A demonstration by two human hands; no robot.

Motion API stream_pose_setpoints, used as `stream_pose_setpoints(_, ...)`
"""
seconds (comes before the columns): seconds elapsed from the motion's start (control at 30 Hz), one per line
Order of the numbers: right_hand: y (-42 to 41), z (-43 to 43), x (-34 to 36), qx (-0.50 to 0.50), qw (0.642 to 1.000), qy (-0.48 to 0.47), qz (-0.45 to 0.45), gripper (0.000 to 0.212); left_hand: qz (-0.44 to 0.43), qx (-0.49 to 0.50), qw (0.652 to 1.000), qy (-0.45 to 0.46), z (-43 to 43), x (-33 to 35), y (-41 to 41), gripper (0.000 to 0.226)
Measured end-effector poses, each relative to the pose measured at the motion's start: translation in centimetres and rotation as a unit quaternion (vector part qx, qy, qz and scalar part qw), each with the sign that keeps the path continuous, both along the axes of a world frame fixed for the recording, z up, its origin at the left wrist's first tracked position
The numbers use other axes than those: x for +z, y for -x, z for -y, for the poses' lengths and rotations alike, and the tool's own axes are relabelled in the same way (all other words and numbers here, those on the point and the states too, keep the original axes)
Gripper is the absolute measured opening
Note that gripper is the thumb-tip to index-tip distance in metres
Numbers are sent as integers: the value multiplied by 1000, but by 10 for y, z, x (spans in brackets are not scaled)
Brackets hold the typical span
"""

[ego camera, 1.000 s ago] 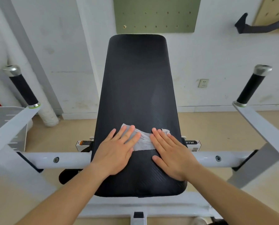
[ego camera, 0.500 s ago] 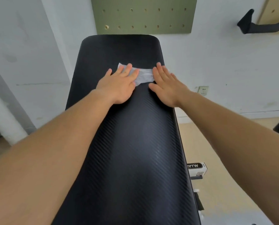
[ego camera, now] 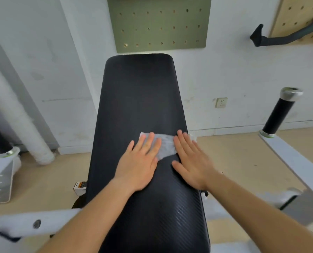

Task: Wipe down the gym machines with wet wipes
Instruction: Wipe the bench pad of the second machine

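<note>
- Where the wet wipe (ego camera: 165, 147) sits, mid-frame, it lies flat across the black pad (ego camera: 141, 99), reaching the pad's right edge.
- Left hand (ego camera: 140, 167): flat, fingers straight, slightly spread, tips on the wipe's left part.
- Right hand (ego camera: 192, 161): flat, fingers straight and close, pressing the wipe's right end.
- Black grip (ego camera: 279, 112) at right of frame, green pegboard (ego camera: 159, 22) top centre.

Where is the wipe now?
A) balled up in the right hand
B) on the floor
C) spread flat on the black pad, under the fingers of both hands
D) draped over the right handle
C: the wipe lies spread on the pad, and the left hand and right hand press on its two ends with straight fingers.
</note>
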State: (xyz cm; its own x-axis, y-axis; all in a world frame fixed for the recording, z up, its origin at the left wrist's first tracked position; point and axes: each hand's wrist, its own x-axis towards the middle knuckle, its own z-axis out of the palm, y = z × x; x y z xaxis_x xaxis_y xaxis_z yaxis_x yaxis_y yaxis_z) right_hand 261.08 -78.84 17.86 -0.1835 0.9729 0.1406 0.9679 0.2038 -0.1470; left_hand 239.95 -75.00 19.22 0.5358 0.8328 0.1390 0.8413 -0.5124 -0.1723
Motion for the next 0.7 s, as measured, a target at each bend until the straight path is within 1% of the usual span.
stream_pose_setpoints(0.17,19,93,-39,20,1000,10,8,81,16,6,1000,17,85,-44,16,59)
stream_pose_setpoints(0.23,21,111,-47,24,1000,8,10,80,16,0,1000,24,103,-50,21,58)
stream_pose_setpoints(0.3,17,110,-47,29,999,-1,14,79,3,-7,1000,29,103,-44,22,60)
stream_pose_setpoints(0.4,9,75,-33,27,999,-19,32,81,-13,-13,1000,16,71,-28,16,65)
stream_pose_setpoints(0.5,7,15,-11,20,999,-30,38,86,0,13,1000,-10,17,-5,9,58)
stream_pose_setpoints(0.57,9,-27,8,30,997,-43,58,88,8,34,999,-16,-23,11,10,57)
stream_pose_setpoints(0.7,17,-109,48,36,995,-55,78,81,15,63,998,-22,-95,43,20,57)
